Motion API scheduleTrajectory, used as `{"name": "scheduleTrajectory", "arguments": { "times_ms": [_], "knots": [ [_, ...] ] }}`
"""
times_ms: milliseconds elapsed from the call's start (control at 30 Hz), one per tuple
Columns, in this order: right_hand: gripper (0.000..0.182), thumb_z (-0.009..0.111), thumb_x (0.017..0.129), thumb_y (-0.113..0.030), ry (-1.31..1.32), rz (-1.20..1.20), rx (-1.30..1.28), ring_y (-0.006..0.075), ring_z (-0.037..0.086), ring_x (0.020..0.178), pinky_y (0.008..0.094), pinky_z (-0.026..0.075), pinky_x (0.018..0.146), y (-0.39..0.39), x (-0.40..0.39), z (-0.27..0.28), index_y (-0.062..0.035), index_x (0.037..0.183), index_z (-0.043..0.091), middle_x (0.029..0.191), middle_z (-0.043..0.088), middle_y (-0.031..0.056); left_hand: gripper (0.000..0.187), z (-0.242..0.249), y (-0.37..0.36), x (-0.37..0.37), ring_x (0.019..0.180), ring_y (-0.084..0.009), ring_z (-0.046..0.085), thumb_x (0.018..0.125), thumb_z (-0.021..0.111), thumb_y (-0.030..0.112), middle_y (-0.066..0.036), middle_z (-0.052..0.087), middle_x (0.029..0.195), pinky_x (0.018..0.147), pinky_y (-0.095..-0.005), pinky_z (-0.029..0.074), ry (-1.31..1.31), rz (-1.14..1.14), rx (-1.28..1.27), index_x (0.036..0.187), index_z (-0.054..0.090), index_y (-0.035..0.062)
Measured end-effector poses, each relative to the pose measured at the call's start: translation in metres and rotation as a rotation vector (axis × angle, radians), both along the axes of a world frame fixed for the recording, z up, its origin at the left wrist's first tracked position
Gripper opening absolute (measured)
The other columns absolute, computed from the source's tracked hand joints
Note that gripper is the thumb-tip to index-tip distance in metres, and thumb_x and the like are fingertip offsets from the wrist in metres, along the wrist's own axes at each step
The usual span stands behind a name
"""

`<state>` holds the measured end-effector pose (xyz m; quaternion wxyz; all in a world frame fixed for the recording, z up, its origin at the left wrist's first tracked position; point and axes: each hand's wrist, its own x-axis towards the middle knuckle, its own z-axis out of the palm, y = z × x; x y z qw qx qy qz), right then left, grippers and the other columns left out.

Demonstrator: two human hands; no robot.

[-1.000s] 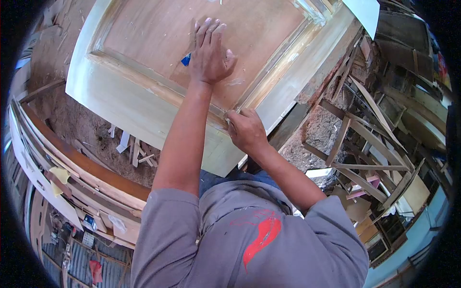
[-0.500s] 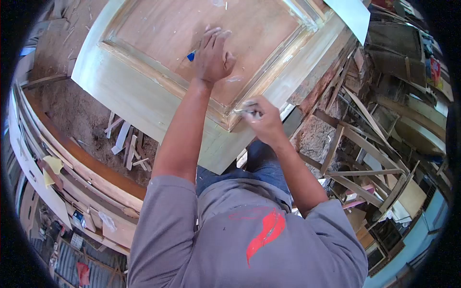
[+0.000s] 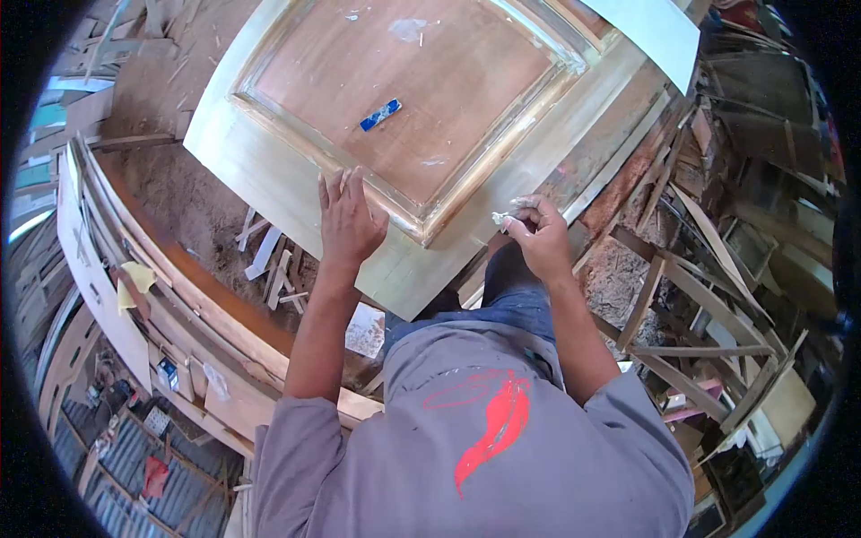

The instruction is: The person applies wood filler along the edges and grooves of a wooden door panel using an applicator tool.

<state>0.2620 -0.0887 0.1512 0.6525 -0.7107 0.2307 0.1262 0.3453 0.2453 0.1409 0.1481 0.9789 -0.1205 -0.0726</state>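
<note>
A wooden panel door (image 3: 269, 188) lies before me, its raised moulding (image 3: 305, 148) framing a reddish-brown inset panel (image 3: 421, 81). My left hand (image 3: 352, 220) lies open on the lower-left moulding and pale border, fingers stretched towards the panel. Off the door's right edge, my right hand (image 3: 538, 238) has thumb and fingers pinched around a small whitish lump that looks like putty (image 3: 500, 218). Whitish smears also mark its fingertips. On the inset panel rests a small blue rectangular piece (image 3: 381, 115) with a whitish patch. Pale filler streaks run along the moulding near the corner.
Long curved-looking boards (image 3: 206, 296) stand stacked at the left. Wood offcuts (image 3: 282, 269) litter the dirt floor beside the door. To the right is a wooden frame (image 3: 700, 350) among scrap timber. A white sheet (image 3: 650, 36) overlaps the door's upper right.
My left hand has drawn back from the inset panel to the moulding, uncovering the blue piece. My right hand has moved away from the moulding corner to the right.
</note>
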Motion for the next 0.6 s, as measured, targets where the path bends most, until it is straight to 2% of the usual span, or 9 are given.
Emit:
{"name": "scheduleTrajectory", "arguments": {
  "times_ms": [133,267,600],
  "knots": [
    [0.030,0.080,0.094,0.001,-0.041,0.078,-0.027,0.0071,0.070,0.090,0.0255,0.055,0.078,-0.021,0.017,-0.011,-0.0008,0.122,0.069,0.100,0.077,0.0032,0.081,0.001,-0.026,-0.018,0.152,-0.0413,0.048,0.081,0.068,0.024,-0.027,0.062,0.148,0.138,-0.0617,0.013,0.106,-0.016,0.114,0.154,0.049,-0.0064],
    [0.029,0.079,0.095,0.001,-0.048,0.114,0.061,0.0086,0.072,0.090,0.0264,0.057,0.078,-0.053,0.036,-0.010,-0.0005,0.122,0.068,0.101,0.077,0.0044,0.087,0.001,-0.061,-0.037,0.154,-0.0405,0.048,0.081,0.066,0.027,-0.027,0.061,0.152,0.139,-0.0620,0.009,0.201,0.015,0.197,0.158,0.046,-0.0066],
    [0.032,0.077,0.096,0.001,0.026,0.260,0.084,0.0119,0.075,0.092,0.0290,0.060,0.081,-0.103,0.083,0.013,0.0011,0.126,0.067,0.101,0.079,0.0084,0.097,0.016,-0.112,-0.083,0.152,-0.0366,0.050,0.081,0.066,0.028,-0.026,0.063,0.149,0.139,-0.0635,0.005,0.299,0.122,0.141,0.166,0.035,-0.0057]
  ]
}}
